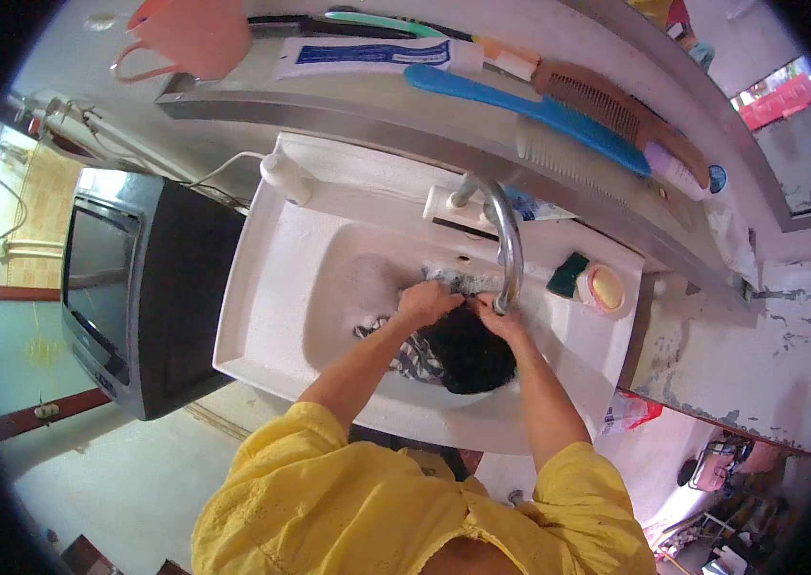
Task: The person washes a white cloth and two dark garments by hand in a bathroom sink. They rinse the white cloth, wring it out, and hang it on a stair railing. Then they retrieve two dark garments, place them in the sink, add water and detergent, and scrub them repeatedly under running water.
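Observation:
A wet black cloth [478, 351] lies bunched in the white washbasin [269, 302], draped toward its front wall. My left hand [428, 305] grips the upper edge of this cloth, fingers bent inward. Close beside it, my right hand [497, 316] holds the same edge, partly covered by the spout of the chrome faucet [510, 248]. White suds [463, 279] float just beyond my fingers. Beneath my left forearm, a black-and-white patterned cloth [416, 357] rests against the black one. The fingertips of both hands are partly hidden.
On the basin's right ledge sit a dark green scouring pad [568, 274] and a round soap dish with yellow soap [603, 287]. A white bottle [286, 180] occupies the back left corner. Overhead, a shelf [348, 118] holds combs, a toothpaste tube and a pink mug [193, 39]. A dark appliance [190, 287] stands left.

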`<state>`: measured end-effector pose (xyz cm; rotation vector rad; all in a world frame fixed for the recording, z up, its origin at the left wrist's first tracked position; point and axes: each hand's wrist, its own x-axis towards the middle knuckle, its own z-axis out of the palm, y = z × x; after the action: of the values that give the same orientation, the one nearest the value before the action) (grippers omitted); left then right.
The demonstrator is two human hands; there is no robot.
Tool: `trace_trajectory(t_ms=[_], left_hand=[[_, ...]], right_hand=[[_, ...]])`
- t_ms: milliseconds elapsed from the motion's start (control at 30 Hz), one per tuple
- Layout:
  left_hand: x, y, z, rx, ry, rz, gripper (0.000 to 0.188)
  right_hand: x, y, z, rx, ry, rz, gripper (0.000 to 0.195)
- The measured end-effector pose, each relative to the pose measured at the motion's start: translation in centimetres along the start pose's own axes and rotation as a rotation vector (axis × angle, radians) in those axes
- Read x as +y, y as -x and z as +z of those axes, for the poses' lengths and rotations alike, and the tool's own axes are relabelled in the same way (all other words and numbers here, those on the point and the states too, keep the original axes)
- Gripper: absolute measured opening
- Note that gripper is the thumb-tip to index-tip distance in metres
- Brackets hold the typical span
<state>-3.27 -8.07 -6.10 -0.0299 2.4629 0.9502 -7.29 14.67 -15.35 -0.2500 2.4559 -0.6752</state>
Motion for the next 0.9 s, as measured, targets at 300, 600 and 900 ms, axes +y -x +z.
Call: trace_trajectory(t_ms=[300,600,900], left_hand=[[1.8,15.7,-2.7,-0.026,-0.086,0.452,0.036],[-1.5,12.0,1.9,0.557,-0.377,0.087,0.059],[-2.4,3.7,1.5,0.108,-0.388,0.037,0.027]], right_hand=[[-13.4,6.7,-4.4,-0.136,0.180,-0.119,0.069],[-12.0,19.7,-5.2,-0.108,0.325,-0.398,0.036],[-13.2,12.2,0.3,0.241,0.423,-0.014,0.042]])
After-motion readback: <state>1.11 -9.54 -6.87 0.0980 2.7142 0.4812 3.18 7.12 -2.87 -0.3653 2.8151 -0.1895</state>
